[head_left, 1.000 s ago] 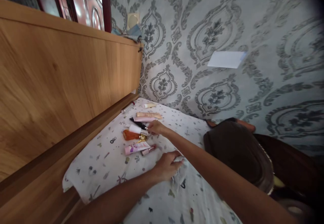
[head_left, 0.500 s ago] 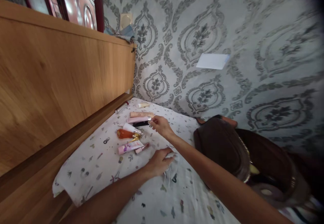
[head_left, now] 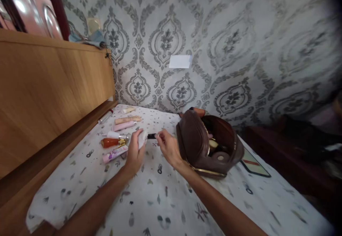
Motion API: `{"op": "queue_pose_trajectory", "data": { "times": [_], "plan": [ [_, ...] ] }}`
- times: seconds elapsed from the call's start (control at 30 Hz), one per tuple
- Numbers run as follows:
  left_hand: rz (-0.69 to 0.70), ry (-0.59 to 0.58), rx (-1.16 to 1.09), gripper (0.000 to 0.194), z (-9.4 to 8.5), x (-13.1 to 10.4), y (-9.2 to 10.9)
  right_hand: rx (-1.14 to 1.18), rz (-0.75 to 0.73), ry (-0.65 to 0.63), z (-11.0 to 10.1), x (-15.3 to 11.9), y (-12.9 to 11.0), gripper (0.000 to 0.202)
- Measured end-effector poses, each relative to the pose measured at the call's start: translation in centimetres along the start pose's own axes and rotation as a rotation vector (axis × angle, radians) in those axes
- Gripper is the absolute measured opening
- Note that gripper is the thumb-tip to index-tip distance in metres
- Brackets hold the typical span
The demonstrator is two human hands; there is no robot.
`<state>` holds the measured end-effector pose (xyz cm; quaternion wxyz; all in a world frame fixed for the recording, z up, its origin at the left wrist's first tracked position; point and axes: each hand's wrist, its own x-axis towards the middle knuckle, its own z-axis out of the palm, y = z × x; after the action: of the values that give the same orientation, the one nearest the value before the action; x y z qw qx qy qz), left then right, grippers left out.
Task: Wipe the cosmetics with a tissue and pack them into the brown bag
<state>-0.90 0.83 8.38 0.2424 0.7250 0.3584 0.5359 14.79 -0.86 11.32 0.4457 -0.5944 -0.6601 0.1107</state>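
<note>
My left hand (head_left: pixel 135 153) is closed around a bunched white tissue (head_left: pixel 142 139), which wraps one end of a slim black cosmetic tube (head_left: pixel 151 136). The tube's other end is pinched in the fingers of my right hand (head_left: pixel 170 147). Left of my hands, on the patterned sheet (head_left: pixel 160 179), lie a pink tube (head_left: pixel 124 125), a beige tube (head_left: pixel 127 120), a white tube with a silver cap (head_left: pixel 113 135), an amber bottle (head_left: pixel 109 142) and a pink-and-purple printed tube (head_left: pixel 114 154). My left hand partly hides a small item beside the printed tube.
A brown bag (head_left: pixel 192 140) stands unzipped to the right, with several items inside. Beyond it lies a phone-like flat device (head_left: pixel 255 163). Farther left are a clear tube with a red end (head_left: pixel 105 116) and a small cream tube (head_left: pixel 128 110). A wooden panel (head_left: pixel 56 83) borders the left.
The view has swung right. My right hand has picked up the black tube from beside the pink tube, and my left hand has brought the tissue up from the sheet onto it.
</note>
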Motion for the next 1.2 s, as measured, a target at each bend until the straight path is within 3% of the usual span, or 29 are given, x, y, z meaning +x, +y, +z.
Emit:
{"op": "queue_pose_trajectory", "data": {
  "times": [0.07,0.13,0.17,0.27,0.37,0.5,0.63,0.77,0.9,1.03,1.2],
  "plan": [
    [0.273,-0.214,0.191,0.054,-0.3,-0.1,0.5,0.080,-0.014,0.004,0.2,-1.6,0.0,0.013],
    [0.390,-0.396,0.346,0.063,-0.4,0.0,0.6,0.215,0.016,0.008,0.0,-2.9,-0.1,0.013],
    [0.396,-0.431,0.410,0.063,-0.5,0.0,0.4,0.295,0.051,0.013,-0.2,-3.3,-0.3,0.016],
    [0.327,-0.424,0.523,0.039,-0.9,0.5,0.0,0.499,0.145,0.052,-1.4,-4.2,-0.7,0.028],
    [0.229,-0.398,0.484,0.022,-1.4,1.2,-0.2,0.579,0.168,0.126,-2.2,-4.7,-1.2,0.033],
    [0.094,-0.418,0.319,0.026,-1.7,1.7,0.1,0.656,0.197,0.236,-2.1,-5.0,-1.6,0.036],
    [-0.138,-0.519,-0.006,0.027,-1.5,1.4,0.0,0.777,0.269,0.324,-1.9,-5.0,-1.2,0.038],
    [-0.249,-0.467,-0.101,0.038,-1.2,0.8,-0.1,0.932,0.289,0.240,-2.5,-5.0,-0.3,0.038],
    [-0.098,-0.530,0.056,0.037,-1.1,0.8,1.1,0.981,0.312,0.162,-2.7,-5.3,0.4,0.039],
    [0.211,-0.588,0.474,0.026,0.0,-0.4,2.2,0.917,0.376,0.148,-1.7,-6.0,0.4,0.044],
    [0.524,-0.488,0.777,0.039,1.2,-1.8,1.8,0.928,0.413,0.153,-0.9,-6.4,-0.2,0.048]
  ]
}}
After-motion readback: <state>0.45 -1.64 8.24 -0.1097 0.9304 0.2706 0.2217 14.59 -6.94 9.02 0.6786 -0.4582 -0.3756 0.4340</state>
